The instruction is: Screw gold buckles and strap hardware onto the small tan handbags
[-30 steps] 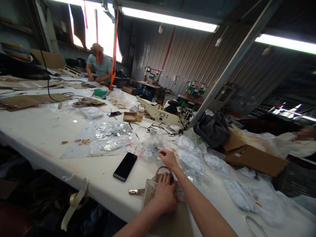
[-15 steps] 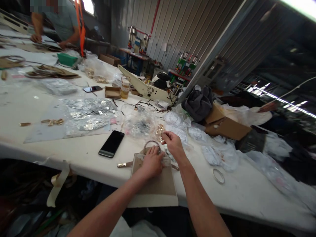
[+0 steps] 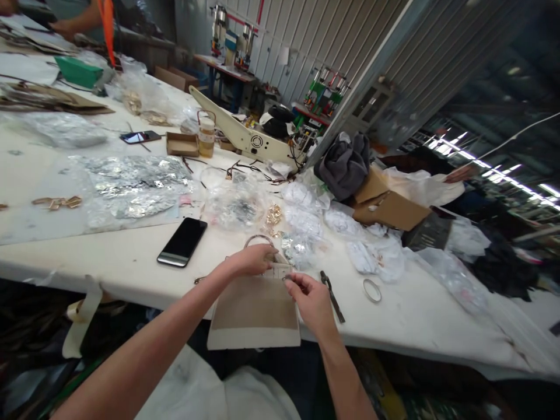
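Note:
A small beige handbag (image 3: 256,312) lies flat at the near edge of the white table (image 3: 131,262), its ring handle (image 3: 258,238) pointing away from me. My left hand (image 3: 251,259) presses on the bag's top edge with its fingers curled. My right hand (image 3: 312,300) pinches a small metal piece at the bag's upper right corner. A heap of gold fittings (image 3: 274,214) lies just beyond the bag among clear plastic bags.
A black phone (image 3: 182,241) lies left of the bag. A dark hand tool (image 3: 332,296) and a metal ring (image 3: 372,290) lie to its right. Silver foil packets (image 3: 131,184), cardboard boxes (image 3: 389,207) and a grey cloth (image 3: 345,163) sit further back. Another person's arm (image 3: 74,23) works at the far left.
My view has tilted down and to the right. My right hand has drawn back from the gold fittings to the bag's upper right corner. My left hand stays on the bag's top.

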A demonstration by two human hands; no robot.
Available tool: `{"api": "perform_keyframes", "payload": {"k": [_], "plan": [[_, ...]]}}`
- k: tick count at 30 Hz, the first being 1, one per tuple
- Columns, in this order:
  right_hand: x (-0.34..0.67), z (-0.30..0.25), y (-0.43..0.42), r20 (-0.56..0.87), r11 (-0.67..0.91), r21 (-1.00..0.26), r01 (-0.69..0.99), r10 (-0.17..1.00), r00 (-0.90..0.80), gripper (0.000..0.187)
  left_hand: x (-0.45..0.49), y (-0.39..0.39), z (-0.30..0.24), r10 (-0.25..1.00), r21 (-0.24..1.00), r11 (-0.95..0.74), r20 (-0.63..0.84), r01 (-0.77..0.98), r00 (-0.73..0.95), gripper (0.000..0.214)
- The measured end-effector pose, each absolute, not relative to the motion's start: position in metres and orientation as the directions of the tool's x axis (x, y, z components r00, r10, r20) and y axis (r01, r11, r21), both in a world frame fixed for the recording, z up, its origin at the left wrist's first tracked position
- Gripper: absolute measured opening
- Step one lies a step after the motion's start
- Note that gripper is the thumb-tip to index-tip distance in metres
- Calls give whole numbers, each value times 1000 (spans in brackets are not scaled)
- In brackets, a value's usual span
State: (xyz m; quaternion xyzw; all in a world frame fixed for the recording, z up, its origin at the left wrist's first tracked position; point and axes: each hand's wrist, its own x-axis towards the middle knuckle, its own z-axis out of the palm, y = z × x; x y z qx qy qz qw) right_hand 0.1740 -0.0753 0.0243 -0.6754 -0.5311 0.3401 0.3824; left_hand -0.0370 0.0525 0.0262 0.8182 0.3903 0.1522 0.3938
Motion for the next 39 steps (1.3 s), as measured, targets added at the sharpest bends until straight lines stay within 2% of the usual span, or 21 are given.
{"api": "perform_keyframes", "payload": {"k": [5,11,15,18,22,25,28,30,32,35,39], "plan": [[170,17,-83,-61,-166,-863,478,972,229,32,-59,43,44,904,835,-295,87,464,418,46],[169,31,-83,-26,-108,-834,541,987,158,19,-105,28,49,942,861,-240,94,449,323,44],[166,43,-78,97,7,-836,549,986,135,20,-133,19,43,961,885,-145,20,443,274,49],[156,50,-67,113,36,-822,568,988,101,33,-142,11,35,971,923,-40,-54,382,234,51],[129,53,-49,165,215,-760,614,977,-139,19,-141,2,13,937,959,153,-217,240,273,59],[107,50,-38,208,362,-708,606,928,-310,27,-140,-2,-7,936,973,106,-166,203,309,59],[91,45,-31,187,431,-631,645,892,-412,25,-142,-3,-19,948,986,52,-99,160,303,50],[84,42,-28,170,481,-548,685,865,-472,29,-143,-3,-21,955,982,28,-81,188,284,45],[79,41,-25,167,534,-472,701,835,-524,23,-144,-2,-19,961,966,3,-74,257,268,43],[75,39,-22,177,578,-404,709,809,-560,10,-142,0,-16,963,938,-48,-48,342,266,41],[69,32,-25,197,581,-331,744,813,-547,9,-139,0,-11,971,904,-112,10,414,241,37]]}}
